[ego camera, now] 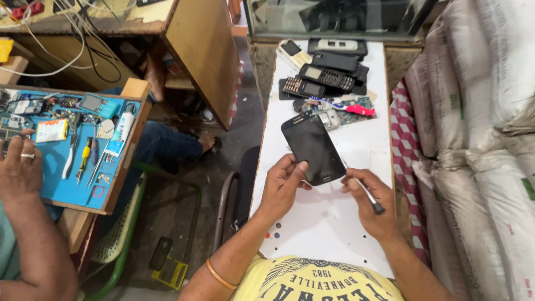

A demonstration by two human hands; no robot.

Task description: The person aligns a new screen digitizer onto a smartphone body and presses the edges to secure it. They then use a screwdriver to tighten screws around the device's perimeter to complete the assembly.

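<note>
Left hand is clamped on the smartphone: fingers wrapped along its left edge, thumb on the glass near the bottom corner. The phone is black, screen up and dark, tilted, held just above the white table, with its lower end toward the person.

Right hand is closed in a pinch round a thin metal tool. The tip points at the phone's lower right edge, at or very near the seam; I can't tell whether it actually touches.

Judgement: this is the opening step, with the tool being set to the phone's edge and the case not yet apart. No gap shows along the edge. The next move needs the left hand to hold the phone rigid while the tip finds the seam at a shallow angle with light force, since a slip would run across the glass or into the left thumb.

Beyond the phone, at the far end of the table: a pile of old keypad phones, a toothbrush and a loose circuit board.

Left of the phone, well apart: another person's hand at a blue work mat covered in small tools and parts. Right of the phone: stacked white sacks.
</note>
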